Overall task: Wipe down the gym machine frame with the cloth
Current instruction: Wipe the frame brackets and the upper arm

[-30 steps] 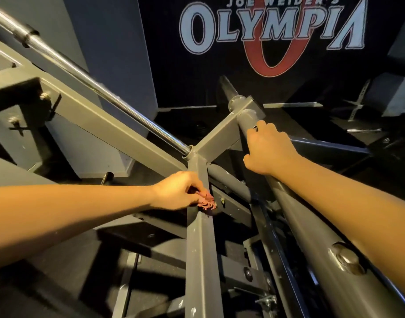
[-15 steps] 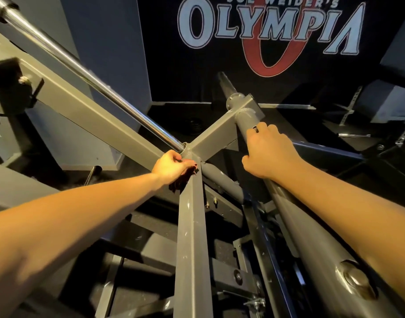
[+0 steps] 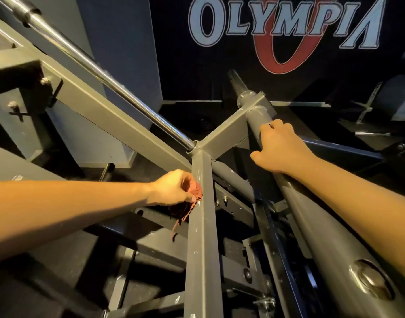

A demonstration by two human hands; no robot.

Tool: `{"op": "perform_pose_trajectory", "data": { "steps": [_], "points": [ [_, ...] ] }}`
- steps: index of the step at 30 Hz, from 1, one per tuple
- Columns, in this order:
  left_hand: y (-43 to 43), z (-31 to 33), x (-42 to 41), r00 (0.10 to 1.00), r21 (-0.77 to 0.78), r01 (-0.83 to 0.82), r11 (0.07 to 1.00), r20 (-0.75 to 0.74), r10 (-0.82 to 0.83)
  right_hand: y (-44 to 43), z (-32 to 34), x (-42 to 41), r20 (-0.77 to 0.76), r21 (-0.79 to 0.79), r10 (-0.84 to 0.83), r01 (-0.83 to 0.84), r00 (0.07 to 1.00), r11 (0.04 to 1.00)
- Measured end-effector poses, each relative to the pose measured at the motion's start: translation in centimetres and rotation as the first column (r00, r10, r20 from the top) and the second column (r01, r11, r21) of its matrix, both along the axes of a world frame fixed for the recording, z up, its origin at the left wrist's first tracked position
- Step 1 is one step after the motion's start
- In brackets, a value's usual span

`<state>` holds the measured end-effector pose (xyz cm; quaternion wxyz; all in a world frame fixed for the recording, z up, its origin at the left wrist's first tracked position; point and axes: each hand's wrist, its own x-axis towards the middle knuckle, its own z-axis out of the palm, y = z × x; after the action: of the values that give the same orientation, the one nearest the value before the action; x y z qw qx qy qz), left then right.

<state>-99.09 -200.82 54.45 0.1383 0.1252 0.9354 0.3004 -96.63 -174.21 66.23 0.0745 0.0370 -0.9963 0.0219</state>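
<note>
**Cloth stroke drops back down the beam**

Half a second ago the left hand (image 3: pixel 171 188) was up at the welded junction (image 3: pixel 198 152). Now it sits lower, beside the square beam (image 3: pixel 200 249) of the frame. Its fingers are curled round the bunched red cloth (image 3: pixel 196 191) and press it on the beam's left edge, with a loose tail hanging below. The right hand (image 3: pixel 280 149) hasn't moved and is wrapped over the round tube (image 3: pixel 330 237), likely as a brace. The chrome bar (image 3: pixel 105 72) is untouched. Judgement: this is a back-and-forth wipe mid-stroke. The upper beam near the junction is covered, while the lower beam and other members probably remain. White specks still show on the beam face.
</note>
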Motion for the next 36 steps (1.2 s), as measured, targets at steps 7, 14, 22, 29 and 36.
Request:
{"op": "perform_pose_trajectory", "data": {
  "steps": [7, 14, 22, 29, 36],
  "points": [
    [2.3, 0.3, -4.7, 0.95, 0.044, -0.11, 0.993, -0.29, 0.118, 0.2, -0.1, -0.8, -0.008, 0.005, -0.001, 0.001, 1.0, 1.0],
    [1.6, 1.2, -6.9, 0.971, -0.001, -0.004, 1.0, -0.238, 0.004, 0.5, -0.2, -1.2, -0.005, -0.017, -0.001, 0.001, 1.0, 1.0],
    [1.0, 1.1, -0.2, 0.974, 0.064, 0.121, 0.991, -0.2, -0.106, 0.3, -0.3, -1.1, 0.006, -0.107, -0.022, 0.023, 1.0, 0.994],
    [2.4, -0.4, -10.5, 0.956, 0.176, -0.103, 0.979, -0.256, 0.146, 0.7, -0.7, -1.7, 0.0, -0.083, -0.025, 0.025, 1.0, 0.996],
    [1.0, 0.0, -3.8, 0.994, 0.184, 0.022, 0.983, -0.106, -0.003, 0.4, -0.4, -1.4, 0.023, -0.109, -0.024, 0.026, 0.999, 0.994]
  ]
}}
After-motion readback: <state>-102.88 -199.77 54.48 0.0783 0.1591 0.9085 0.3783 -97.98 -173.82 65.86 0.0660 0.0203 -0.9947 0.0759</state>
